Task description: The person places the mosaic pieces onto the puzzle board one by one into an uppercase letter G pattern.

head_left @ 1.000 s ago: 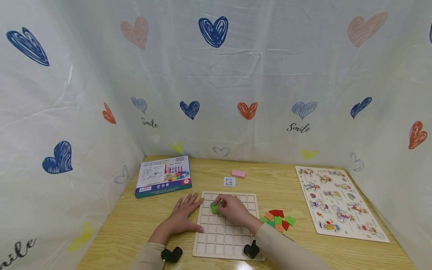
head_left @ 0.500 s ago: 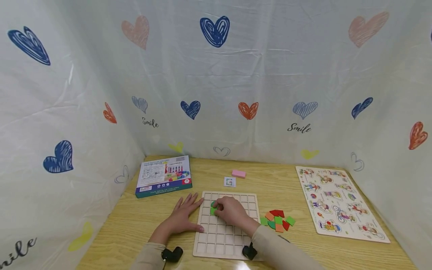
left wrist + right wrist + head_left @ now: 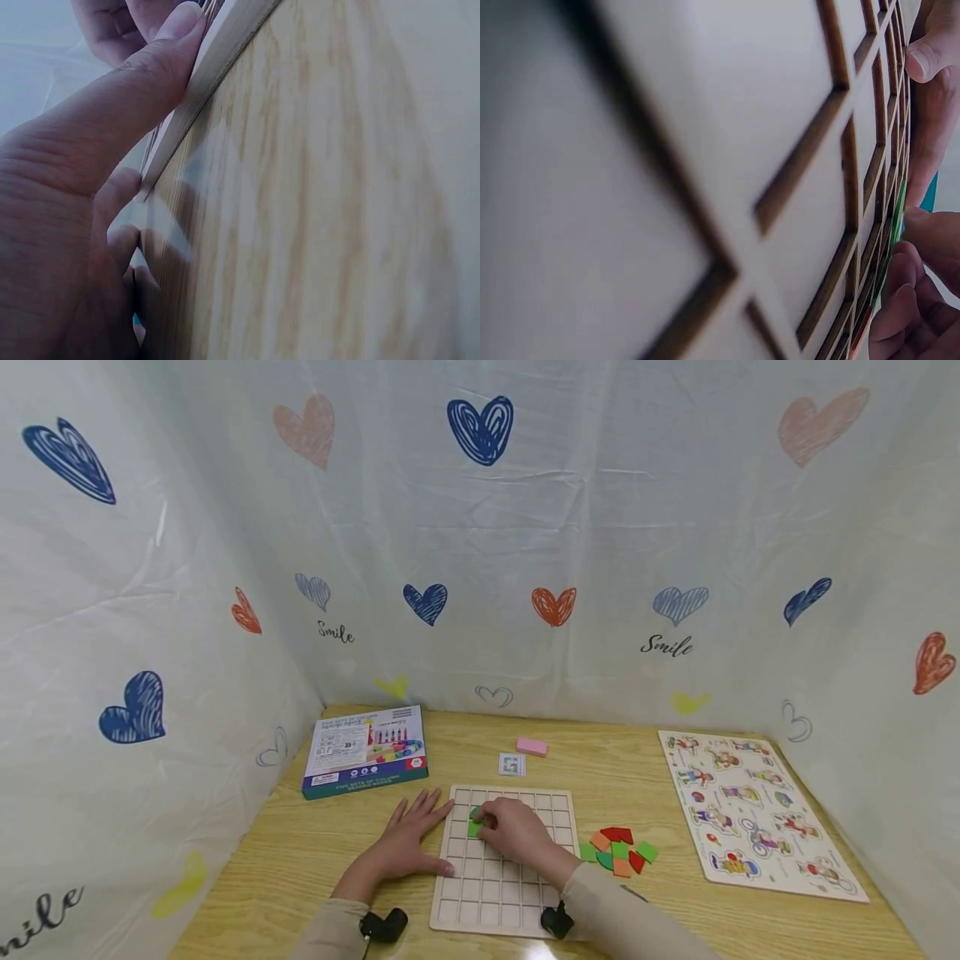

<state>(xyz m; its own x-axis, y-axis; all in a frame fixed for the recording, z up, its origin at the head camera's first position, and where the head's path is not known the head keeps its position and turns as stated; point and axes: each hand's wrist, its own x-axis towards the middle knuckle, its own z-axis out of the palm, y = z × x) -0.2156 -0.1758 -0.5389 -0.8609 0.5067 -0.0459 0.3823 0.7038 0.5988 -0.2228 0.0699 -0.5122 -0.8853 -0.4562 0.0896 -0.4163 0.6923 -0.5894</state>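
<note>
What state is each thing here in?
Grid board: flat, partly hidden
Green piece: on grid board
Left hand: spread, touching grid board
Right hand: curled at green piece
Loose pieces: jumbled
Box: closed, flat
Card: printed side up
Pink block: flat
Picture puzzle: face up
Curtain: hanging

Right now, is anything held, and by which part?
Left hand: nothing gripped, touching the grid board. Right hand: at green square; grip can't be told.

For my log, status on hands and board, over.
Left hand touching grid board. Right hand at green tile on it. Loose tiles alongside, not blocking.
</note>
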